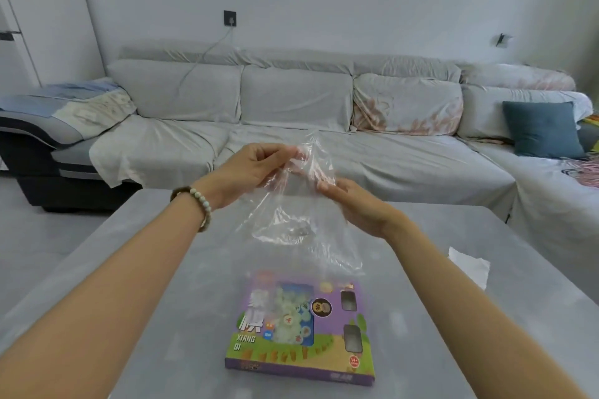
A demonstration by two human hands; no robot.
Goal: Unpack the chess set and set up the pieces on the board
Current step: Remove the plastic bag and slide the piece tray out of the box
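Chess set box lies flat and closed on the counter at six o'clock. Above it, toward twelve, the left hand and right hand each pinch the clear plastic wrapper, held up off the box, probably to leave it free for opening.

Both bare arms reach forward, the hands raised and close together, each gripping a clear crumpled plastic wrapper.

The left hand sits slightly higher, palm turned inward, its fingers curled and pinching the wrapper's upper edge. A bracelet of pale and dark beads circles the left wrist. The right hand is just beside it and lower, its back turned outward and its fingertips bent onto the wrapper's other side. Both forearms come in from the lower corners of the view and converge toward the middle.
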